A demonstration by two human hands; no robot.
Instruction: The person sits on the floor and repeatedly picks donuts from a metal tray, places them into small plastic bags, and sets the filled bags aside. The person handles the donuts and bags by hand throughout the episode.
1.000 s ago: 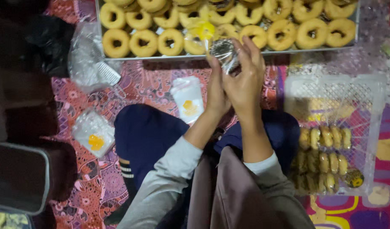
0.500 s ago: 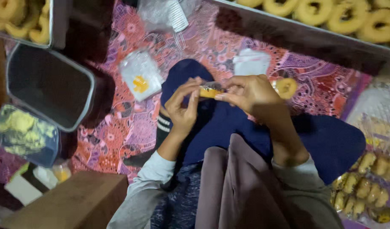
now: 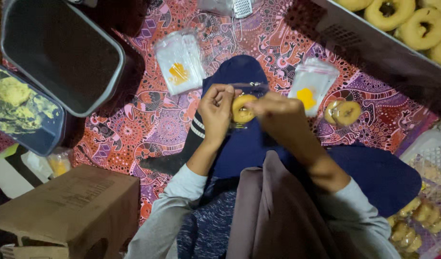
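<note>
A person seated on a patterned floor mat (image 3: 148, 120) holds a small ring-shaped doughnut (image 3: 242, 108) inside a clear plastic bag (image 3: 249, 91) above a dark blue lap. The left hand (image 3: 215, 109) pinches the bag's left edge, fingers (image 3: 225, 96) closed narrowly on the plastic beside the doughnut; the right hand (image 3: 280, 115) grips the bag from the other side, its fingers curled over the doughnut's right rim.

On the mat just beyond the hands lie two flat stacks of empty clear bags, each with a yellow mark: one stack (image 3: 179, 62) to the left, the other (image 3: 310, 86) to the right. Beside the right stack sits a wrapped doughnut (image 3: 344, 112), already in plastic.

At top right, a metal tray (image 3: 374, 45) carries rows of plain golden doughnuts (image 3: 424, 26). At lower right, a clear plastic container (image 3: 429, 153) holds small oblong pastries (image 3: 422, 216), partly cut off by the frame.

To the left stands a dark rectangular tub (image 3: 62, 52), its contents impossible to make out, and next to it a lidded box (image 3: 21, 115) showing something yellow through its cover. A brown cardboard box (image 3: 69, 206) sits at lower left, flaps closed.
</note>
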